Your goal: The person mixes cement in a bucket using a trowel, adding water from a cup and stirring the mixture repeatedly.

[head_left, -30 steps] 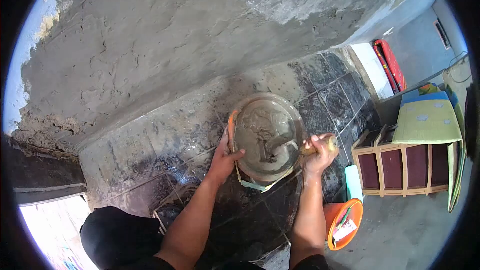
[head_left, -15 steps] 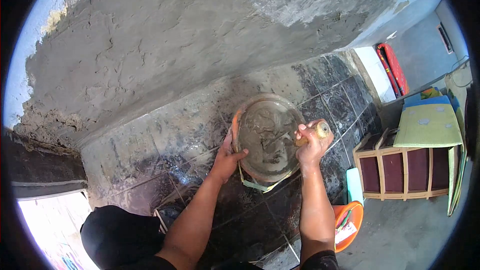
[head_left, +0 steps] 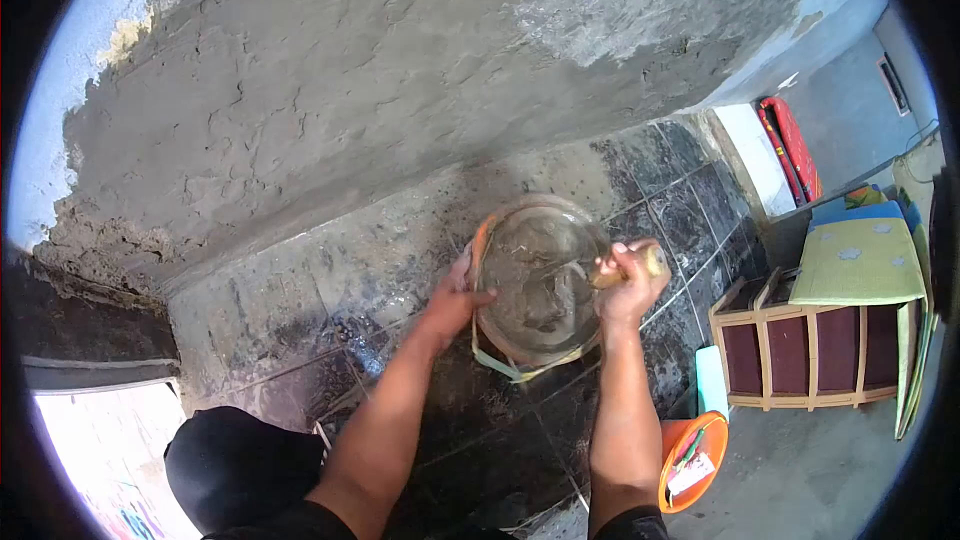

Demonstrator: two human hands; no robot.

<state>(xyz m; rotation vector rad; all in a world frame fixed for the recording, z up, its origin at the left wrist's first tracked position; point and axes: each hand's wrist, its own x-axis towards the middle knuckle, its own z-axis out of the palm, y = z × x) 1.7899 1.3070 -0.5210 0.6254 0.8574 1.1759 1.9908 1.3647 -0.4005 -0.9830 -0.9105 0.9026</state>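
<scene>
A round bucket (head_left: 482, 240) with an orange side holds wet grey mortar (head_left: 540, 265) smeared up to its rim. My left hand (head_left: 456, 295) grips the bucket's left rim, thumb over the edge and fingers along the outside. Wrapped around the wooden handle of a trowel (head_left: 607, 278), my right hand (head_left: 632, 285) is closed at the bucket's right edge. The trowel's blade cannot be made out clearly against the mortar. A pale handle strap (head_left: 515, 374) hangs at the bucket's near side.
Fresh grey plaster covers the wall (head_left: 350, 60) ahead. Dark floor tiles (head_left: 450, 440) are splashed with mortar. To the right stand an orange pail (head_left: 718, 468) with items inside and a wooden rack (head_left: 800, 355) draped with a yellow mat (head_left: 860, 260). A red folded item (head_left: 790, 145) lies farther back.
The trowel handle has tipped from pointing up at me to lying more sideways, and the mortar's surface has shifted. My left hand stays on the rim. The view has moved slightly.
</scene>
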